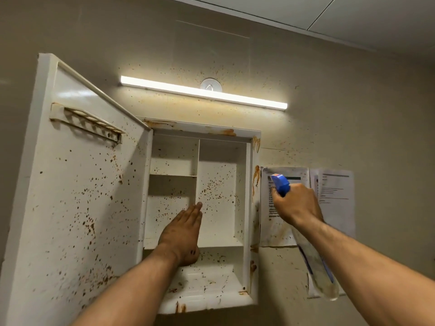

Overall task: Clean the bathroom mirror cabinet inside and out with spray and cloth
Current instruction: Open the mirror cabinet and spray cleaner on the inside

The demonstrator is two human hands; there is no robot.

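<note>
Left hand (182,234): yours is flat, fingers straight and together, arm stretched up into the open mirror cabinet (248,208), fingertips by the central divider, holding nothing.
Right hand (296,204): up just past the cabinet's right edge, fist wrapped round the neck of the spray bottle (280,184).
Spray bottle: blue head on top, pointing left toward the cabinet; clear body slants down under your wrist, in front of the papers (334,191) on the wall.
Cabinet: brown specks across shelves, back panel and the door (70,184) swung out left.

Two bare forearms, both raised.
Left hand (182,234) flat, fingers straight and together; right hand (295,203) curled round spray bottle (280,184) neck.
</note>
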